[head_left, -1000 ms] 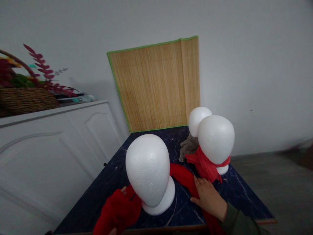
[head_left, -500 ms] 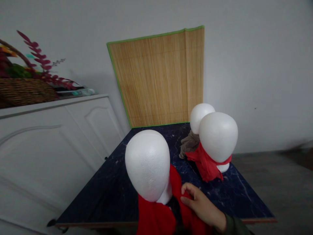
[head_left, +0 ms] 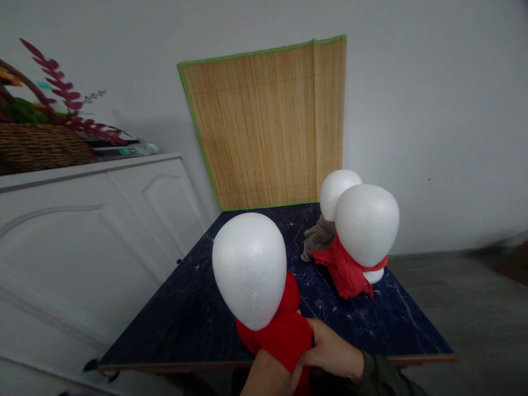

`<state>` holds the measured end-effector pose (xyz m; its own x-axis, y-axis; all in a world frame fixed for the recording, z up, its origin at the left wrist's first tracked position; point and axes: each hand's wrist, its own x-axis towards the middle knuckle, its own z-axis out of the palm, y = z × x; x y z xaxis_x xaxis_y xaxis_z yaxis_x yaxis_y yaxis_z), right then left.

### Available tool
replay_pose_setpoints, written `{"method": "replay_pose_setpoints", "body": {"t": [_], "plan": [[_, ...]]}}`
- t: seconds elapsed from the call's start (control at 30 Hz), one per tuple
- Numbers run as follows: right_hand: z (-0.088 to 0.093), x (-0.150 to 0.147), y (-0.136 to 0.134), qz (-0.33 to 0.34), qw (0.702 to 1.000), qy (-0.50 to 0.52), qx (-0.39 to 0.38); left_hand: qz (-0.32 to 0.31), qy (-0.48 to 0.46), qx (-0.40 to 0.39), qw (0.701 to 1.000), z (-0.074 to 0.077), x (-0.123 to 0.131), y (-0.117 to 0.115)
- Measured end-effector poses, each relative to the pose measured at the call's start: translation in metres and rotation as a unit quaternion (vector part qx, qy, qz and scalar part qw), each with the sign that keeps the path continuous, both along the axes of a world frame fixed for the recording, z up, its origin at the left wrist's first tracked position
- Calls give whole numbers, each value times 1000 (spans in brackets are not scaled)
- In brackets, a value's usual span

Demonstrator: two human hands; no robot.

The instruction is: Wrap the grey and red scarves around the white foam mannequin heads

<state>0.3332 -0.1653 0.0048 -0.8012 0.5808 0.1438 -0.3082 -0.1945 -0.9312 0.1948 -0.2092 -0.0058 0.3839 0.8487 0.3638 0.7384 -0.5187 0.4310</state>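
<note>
A white foam mannequin head (head_left: 249, 269) stands upright near the table's front edge, a bright red scarf (head_left: 280, 335) wrapped round its neck. My left hand (head_left: 270, 377) comes up from below at the front of the neck. The scarf covers most of its fingers, which look closed on the cloth. From the right, my right hand (head_left: 334, 355) grips the scarf's side, thumb and fingers pinched on the fabric close to the left hand. The two hands meet just in front of the neck.
On the table's right are a foam head (head_left: 367, 225) with a red kerchief (head_left: 346, 272) and, behind it, another foam head (head_left: 338, 190) with a grey-brown cloth (head_left: 318, 239). White cabinets (head_left: 82, 247) run along the left, holding a wicker basket (head_left: 45, 147). A bamboo mat (head_left: 268, 132) stands against the wall.
My left hand has come into view from below. The scarf's right part has been drawn across the front of the neck, and my right hand now grips it lower down.
</note>
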Motion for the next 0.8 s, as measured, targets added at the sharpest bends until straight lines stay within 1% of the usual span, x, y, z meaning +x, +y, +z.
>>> {"method": "replay_pose_setpoints", "body": {"t": [0.07,0.1,0.17,0.2,0.23,0.3,0.37,0.4,0.47,0.5,0.57,0.63,0.67,0.7,0.73,0.8], "plan": [[-2,-5,-1,-51,997,24,-51,49,0,-5,999,-8,-6,-7],[-4,-6,0,-80,992,40,-94,80,-17,-2,997,-11,-10,-11],[-10,-5,2,-120,969,72,-204,146,-84,6,986,-16,-19,-17],[-12,-4,4,-120,955,85,-256,174,-122,-4,977,-17,-23,-19],[-15,-3,6,-107,944,96,-298,196,-155,-30,968,-17,-26,-20],[-18,-3,9,-61,929,114,-348,234,-207,-109,944,-14,-28,-20],[-20,-4,9,-12,924,122,-362,253,-235,-182,921,-11,-25,-18],[-20,-6,8,7,923,123,-364,255,-238,-205,915,-11,-23,-15],[-21,-8,7,30,925,118,-360,263,-221,-227,911,-13,-21,-10],[-20,-9,6,27,928,112,-356,269,-209,-231,911,-15,-21,-7],[-18,-8,5,-23,939,90,-330,271,-214,-235,909,-20,-23,-3],[-16,-4,6,-98,955,60,-275,237,-281,-248,896,-23,-27,-1],[-15,-1,8,-130,960,47,-245,213,-335,-260,880,-23,-28,-1],[-14,2,9,-155,962,39,-222,194,-398,-277,853,-22,-30,-2],[-15,6,12,-171,961,35,-213,181,-463,-294,816,-20,-32,-3],[-20,13,19,-198,950,32,-238,171,-583,-322,726,-14,-37,-4]]}}
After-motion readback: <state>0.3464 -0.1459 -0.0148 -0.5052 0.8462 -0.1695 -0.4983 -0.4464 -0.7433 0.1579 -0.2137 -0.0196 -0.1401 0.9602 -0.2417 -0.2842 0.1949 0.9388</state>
